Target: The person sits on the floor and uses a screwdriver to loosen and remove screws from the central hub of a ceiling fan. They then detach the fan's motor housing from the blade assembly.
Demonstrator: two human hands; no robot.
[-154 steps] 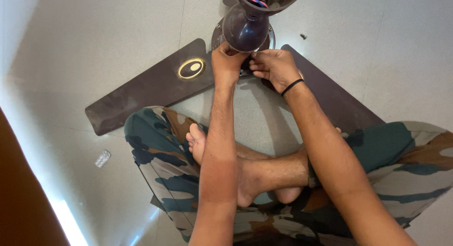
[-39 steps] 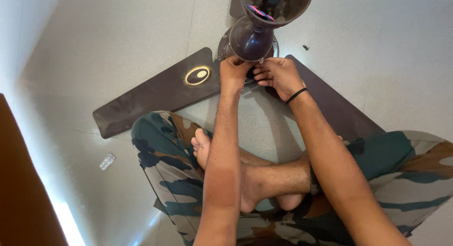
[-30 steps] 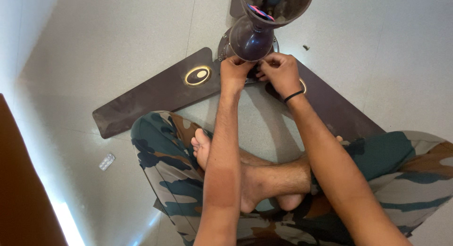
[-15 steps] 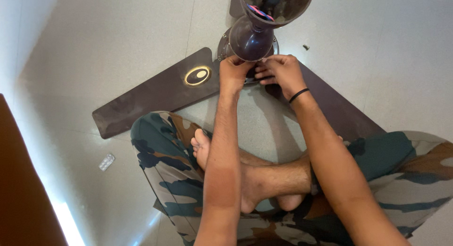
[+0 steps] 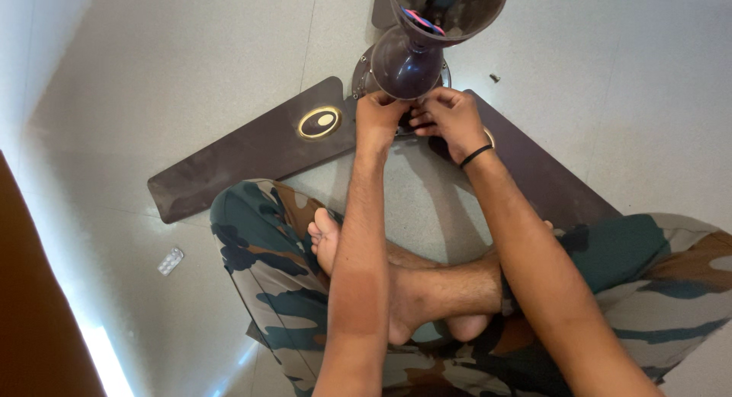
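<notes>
A dark brown ceiling fan lies on the pale floor in front of me. Its upright canopy cup [image 5: 408, 58] rises over the motor hub [image 5: 364, 68], with coloured wires inside the top cup. My left hand [image 5: 379, 120] and my right hand [image 5: 451, 120] meet just under the cup at the hub, fingers pinched together on a small part that the fingers hide. A black band circles my right wrist. One blade [image 5: 244, 149] with a gold oval emblem stretches left; another blade [image 5: 545, 172] runs to the right under my arm.
I sit cross-legged in camouflage trousers [image 5: 263, 260], bare feet tucked between my arms. A small silver blister pack [image 5: 170, 261] lies on the floor at the left. A tiny dark screw [image 5: 494, 78] rests on the floor right of the hub. A brown panel [image 5: 38, 321] edges the lower left.
My right hand's fingers have shifted slightly back and forth at the hub while the left stays pressed under the cup. The fan has not moved.
</notes>
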